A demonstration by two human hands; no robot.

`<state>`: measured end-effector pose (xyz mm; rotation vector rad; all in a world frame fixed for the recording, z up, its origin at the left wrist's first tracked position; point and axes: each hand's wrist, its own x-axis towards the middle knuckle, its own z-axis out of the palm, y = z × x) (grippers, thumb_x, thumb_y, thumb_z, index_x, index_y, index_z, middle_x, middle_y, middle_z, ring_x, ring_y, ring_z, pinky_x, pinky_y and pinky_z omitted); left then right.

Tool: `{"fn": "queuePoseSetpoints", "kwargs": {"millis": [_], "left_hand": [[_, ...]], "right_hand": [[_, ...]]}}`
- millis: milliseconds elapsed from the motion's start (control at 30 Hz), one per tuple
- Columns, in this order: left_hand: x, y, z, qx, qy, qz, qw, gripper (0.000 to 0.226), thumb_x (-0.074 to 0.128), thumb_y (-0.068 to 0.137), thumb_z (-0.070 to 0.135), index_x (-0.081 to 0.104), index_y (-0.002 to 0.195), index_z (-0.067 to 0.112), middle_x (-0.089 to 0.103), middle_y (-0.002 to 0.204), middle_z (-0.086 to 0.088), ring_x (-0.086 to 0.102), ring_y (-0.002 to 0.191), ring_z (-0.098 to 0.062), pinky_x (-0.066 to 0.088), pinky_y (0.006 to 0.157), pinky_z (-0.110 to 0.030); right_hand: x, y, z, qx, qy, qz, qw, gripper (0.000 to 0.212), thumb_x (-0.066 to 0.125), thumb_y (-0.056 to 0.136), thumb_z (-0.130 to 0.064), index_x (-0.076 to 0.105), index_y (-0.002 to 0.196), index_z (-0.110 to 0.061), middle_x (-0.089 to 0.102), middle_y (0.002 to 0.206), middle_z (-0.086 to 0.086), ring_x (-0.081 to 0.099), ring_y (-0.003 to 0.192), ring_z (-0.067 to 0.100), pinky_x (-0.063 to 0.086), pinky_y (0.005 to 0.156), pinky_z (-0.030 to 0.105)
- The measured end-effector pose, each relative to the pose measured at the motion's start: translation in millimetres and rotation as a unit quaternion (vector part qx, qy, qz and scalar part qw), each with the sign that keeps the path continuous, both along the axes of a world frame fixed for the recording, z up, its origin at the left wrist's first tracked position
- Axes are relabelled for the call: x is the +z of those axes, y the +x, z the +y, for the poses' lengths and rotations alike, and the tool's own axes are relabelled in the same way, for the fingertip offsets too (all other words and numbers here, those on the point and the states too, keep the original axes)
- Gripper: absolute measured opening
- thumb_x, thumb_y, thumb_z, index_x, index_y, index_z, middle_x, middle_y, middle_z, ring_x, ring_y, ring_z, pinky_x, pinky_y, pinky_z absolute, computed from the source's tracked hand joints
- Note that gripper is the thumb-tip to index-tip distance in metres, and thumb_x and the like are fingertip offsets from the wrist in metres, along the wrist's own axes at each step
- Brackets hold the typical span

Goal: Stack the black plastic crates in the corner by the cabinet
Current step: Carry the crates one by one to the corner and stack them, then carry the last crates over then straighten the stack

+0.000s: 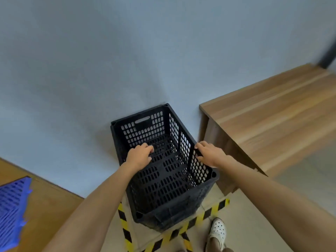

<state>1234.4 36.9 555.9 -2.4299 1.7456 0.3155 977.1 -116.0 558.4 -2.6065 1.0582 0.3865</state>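
Note:
A black perforated plastic crate stands open-topped in the corner, its far end against the pale wall and the wooden cabinet just to its right. My left hand curls its fingers over the crate's left long rim. On the opposite side, my right hand grips the right long rim, fingers wrapped over the edge. The crate's inside is empty. Whether another crate sits beneath it is hidden.
Yellow-and-black hazard tape marks the floor around the crate's base. A blue perforated plastic piece lies on a wooden surface at the far left. My white clog stands on the floor near the tape.

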Motion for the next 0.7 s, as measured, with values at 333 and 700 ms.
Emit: {"fn": "queuePoseSetpoints", "kwargs": {"millis": [333,700], "left_hand": [[36.4,-161.2,-111.9,-0.218,-0.079,0.012,0.973,0.036,0.051,0.097,0.03,0.048,0.134,0.029,0.053,0.133,-0.001,0.058,0.11,-0.026,0.052,0.082,-0.04],[32.1,-467.4,-132.9,-0.469,0.01,-0.015,0.883,0.041,0.053,0.094,0.037,0.048,0.134,0.028,0.051,0.135,-0.002,0.049,0.123,-0.029,0.044,0.095,-0.042]], "right_hand": [[4.7,-195.9,10.5,-0.218,0.029,-0.004,0.975,0.047,0.05,0.093,-0.032,0.038,0.138,-0.023,0.04,0.144,0.006,0.042,0.129,0.031,0.041,0.104,0.046],[7.1,-499.9,124.2,-0.44,0.058,0.012,0.896,0.039,0.048,0.095,-0.026,0.047,0.133,-0.019,0.042,0.143,0.007,0.043,0.13,0.03,0.036,0.106,0.039]]}}
